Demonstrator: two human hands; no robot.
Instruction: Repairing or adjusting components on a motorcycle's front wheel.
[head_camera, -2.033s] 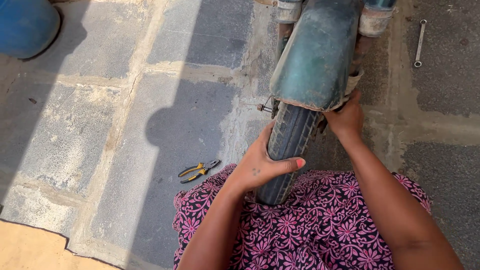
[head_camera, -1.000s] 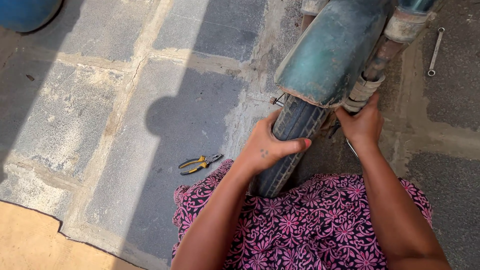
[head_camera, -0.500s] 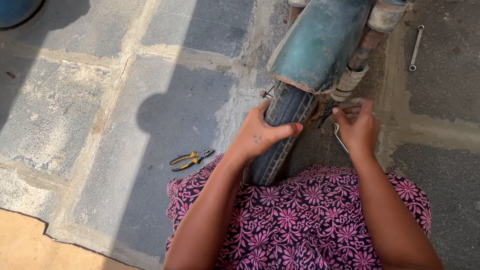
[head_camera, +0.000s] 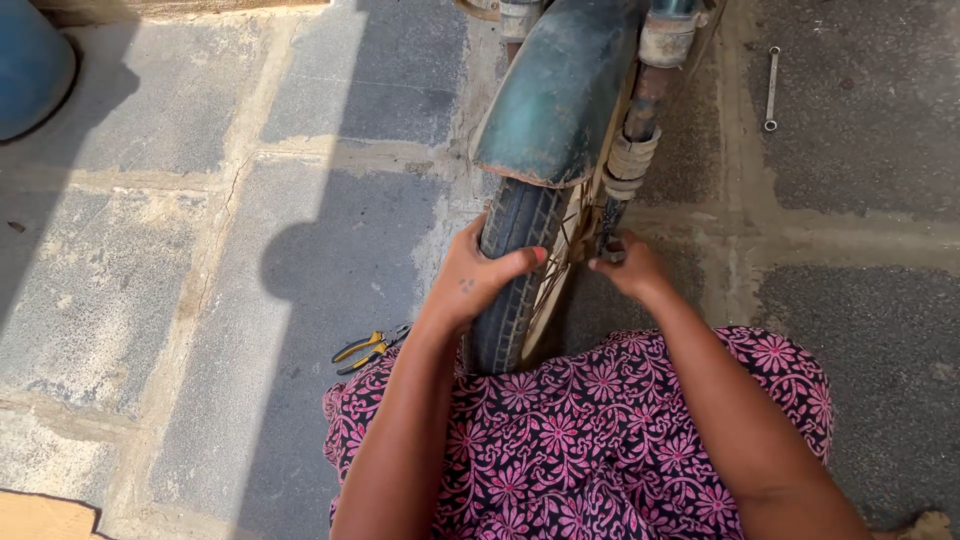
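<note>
A motorcycle's front wheel stands upright in front of me, its black tyre (head_camera: 512, 280) under a worn teal mudguard (head_camera: 555, 90). My left hand (head_camera: 475, 280) wraps over the tyre's left side, thumb across the tread. At the wheel's right side, my right hand (head_camera: 628, 268) pinches a small metal part near the axle, at the foot of the rusty fork leg (head_camera: 640, 120). What exactly its fingers hold is too small to tell. My lap, in a pink flowered dress (head_camera: 590, 440), touches the tyre's bottom.
Yellow-handled pliers (head_camera: 368, 348) lie on the paving stones left of my knee. A thin spanner (head_camera: 771, 88) lies on the ground at upper right. A blue barrel (head_camera: 30, 60) stands at the upper left corner.
My right hand has come from behind the mudguard down to the axle end of the fork. My left hand has kept its grip on the tyre, and the view has shifted slightly.
</note>
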